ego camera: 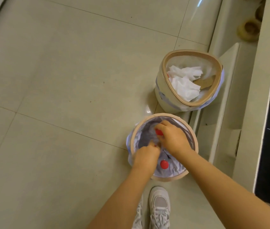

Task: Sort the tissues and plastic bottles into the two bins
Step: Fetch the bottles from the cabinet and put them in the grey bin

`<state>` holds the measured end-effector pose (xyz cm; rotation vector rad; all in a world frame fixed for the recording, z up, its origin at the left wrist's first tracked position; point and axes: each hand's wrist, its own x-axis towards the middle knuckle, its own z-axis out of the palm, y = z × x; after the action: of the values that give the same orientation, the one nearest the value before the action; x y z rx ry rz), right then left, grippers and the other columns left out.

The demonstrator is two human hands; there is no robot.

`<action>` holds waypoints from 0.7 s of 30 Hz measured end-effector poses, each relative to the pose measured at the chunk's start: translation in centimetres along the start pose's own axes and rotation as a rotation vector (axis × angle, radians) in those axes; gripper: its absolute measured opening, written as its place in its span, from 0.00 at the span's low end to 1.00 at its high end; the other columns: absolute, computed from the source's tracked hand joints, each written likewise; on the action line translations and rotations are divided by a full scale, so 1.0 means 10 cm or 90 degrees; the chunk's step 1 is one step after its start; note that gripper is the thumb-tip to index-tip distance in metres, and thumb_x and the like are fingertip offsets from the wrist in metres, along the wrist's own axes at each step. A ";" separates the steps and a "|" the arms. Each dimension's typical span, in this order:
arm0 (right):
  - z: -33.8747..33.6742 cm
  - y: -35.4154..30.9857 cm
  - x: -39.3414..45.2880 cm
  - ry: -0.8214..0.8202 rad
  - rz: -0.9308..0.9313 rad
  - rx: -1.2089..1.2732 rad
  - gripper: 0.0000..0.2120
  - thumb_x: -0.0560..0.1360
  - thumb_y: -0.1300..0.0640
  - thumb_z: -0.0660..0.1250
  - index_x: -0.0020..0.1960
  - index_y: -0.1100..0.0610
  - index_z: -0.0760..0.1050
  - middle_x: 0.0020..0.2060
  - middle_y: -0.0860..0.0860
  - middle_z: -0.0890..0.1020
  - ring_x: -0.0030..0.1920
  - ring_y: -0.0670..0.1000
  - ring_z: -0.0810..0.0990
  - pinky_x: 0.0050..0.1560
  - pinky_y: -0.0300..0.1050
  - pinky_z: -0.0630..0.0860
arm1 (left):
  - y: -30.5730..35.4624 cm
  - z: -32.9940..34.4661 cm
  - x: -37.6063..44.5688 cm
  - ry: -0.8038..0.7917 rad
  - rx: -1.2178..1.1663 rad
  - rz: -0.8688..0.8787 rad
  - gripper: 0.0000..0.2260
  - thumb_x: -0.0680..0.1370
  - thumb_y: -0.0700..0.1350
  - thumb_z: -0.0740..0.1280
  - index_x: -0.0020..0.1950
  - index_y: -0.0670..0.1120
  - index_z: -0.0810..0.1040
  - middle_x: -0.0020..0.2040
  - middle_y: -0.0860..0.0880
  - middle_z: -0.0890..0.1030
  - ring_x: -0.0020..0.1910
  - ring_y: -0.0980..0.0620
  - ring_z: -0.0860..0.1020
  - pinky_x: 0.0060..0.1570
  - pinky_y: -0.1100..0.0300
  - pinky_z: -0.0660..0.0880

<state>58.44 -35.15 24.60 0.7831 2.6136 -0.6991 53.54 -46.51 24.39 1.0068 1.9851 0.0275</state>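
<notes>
While both hands reach into the round bin [194, 141], the right hand [172, 138] grips a red-capped bottle [159, 132] at its fingertips; the left hand [145, 156], curled, grasps something unclear, another red cap [164, 164] just beside its wrist.

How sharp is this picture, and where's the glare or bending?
Head view: warm, dim light; motion blur softens the top left corner; a bright streak of glare sits on the glossy beige floor tiles, a smaller spot beside the rounded-triangle cream bin; wide-angle bending curves the tile lines; both hands are fairly sharp.
</notes>
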 end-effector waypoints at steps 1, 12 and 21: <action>0.04 0.00 0.01 -0.027 0.014 0.007 0.13 0.73 0.59 0.65 0.57 0.53 0.76 0.57 0.53 0.76 0.49 0.58 0.78 0.44 0.54 0.76 | 0.03 0.01 0.04 -0.020 0.029 0.005 0.15 0.83 0.44 0.53 0.65 0.41 0.71 0.58 0.38 0.78 0.55 0.38 0.77 0.48 0.50 0.71; 0.20 0.29 0.26 -0.304 0.100 0.008 0.31 0.78 0.58 0.59 0.77 0.51 0.50 0.77 0.53 0.49 0.72 0.58 0.62 0.68 0.53 0.66 | 0.23 0.28 0.34 -0.022 0.066 -0.029 0.11 0.81 0.37 0.57 0.60 0.40 0.76 0.59 0.41 0.79 0.56 0.44 0.78 0.53 0.54 0.74; -0.07 0.33 -0.03 -0.168 0.130 0.151 0.27 0.78 0.55 0.59 0.76 0.52 0.56 0.74 0.52 0.63 0.71 0.55 0.65 0.69 0.50 0.64 | 0.18 0.10 0.13 0.038 0.017 -0.004 0.15 0.80 0.41 0.58 0.66 0.45 0.68 0.61 0.44 0.76 0.56 0.44 0.77 0.51 0.53 0.74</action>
<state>60.52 -32.50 24.09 0.9381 2.2050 -0.9894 55.05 -44.81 23.58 1.0274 2.0481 0.0280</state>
